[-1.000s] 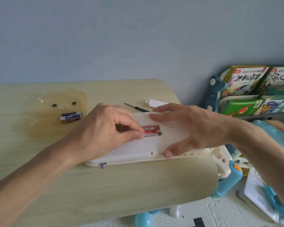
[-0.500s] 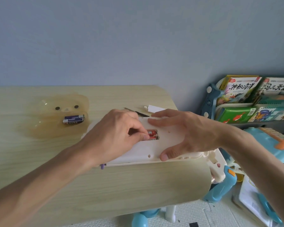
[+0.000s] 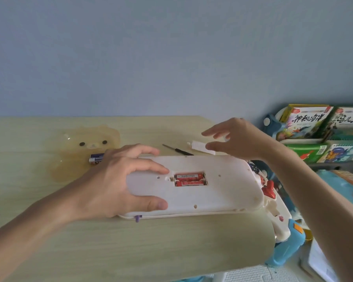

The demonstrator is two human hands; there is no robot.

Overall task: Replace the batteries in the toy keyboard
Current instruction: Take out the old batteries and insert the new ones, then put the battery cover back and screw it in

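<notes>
The white toy keyboard (image 3: 228, 190) lies face down on the wooden table (image 3: 171, 245). Its battery bay is uncovered and holds two red batteries (image 3: 190, 179) side by side. My left hand (image 3: 118, 180) grips the keyboard's left end, thumb on the near edge and fingers across the back. My right hand (image 3: 234, 139) hovers with spread fingers just above the white battery cover (image 3: 200, 147), which lies behind the keyboard. A thin black screwdriver (image 3: 177, 150) rests to the left of the cover. Blue-and-white batteries (image 3: 97, 158) lie in a translucent bear-shaped tray (image 3: 73, 159), partly hidden by my left hand.
The table's right edge curves off just past the keyboard. Beyond it stand a rack of children's books (image 3: 314, 131) and blue plastic toys (image 3: 289, 247) on the floor. A grey-blue wall closes off the back.
My left hand left the battery bay and took hold of the keyboard's left end. My right hand lifted off the keyboard and moved back over the battery cover. Both red batteries now show fully.
</notes>
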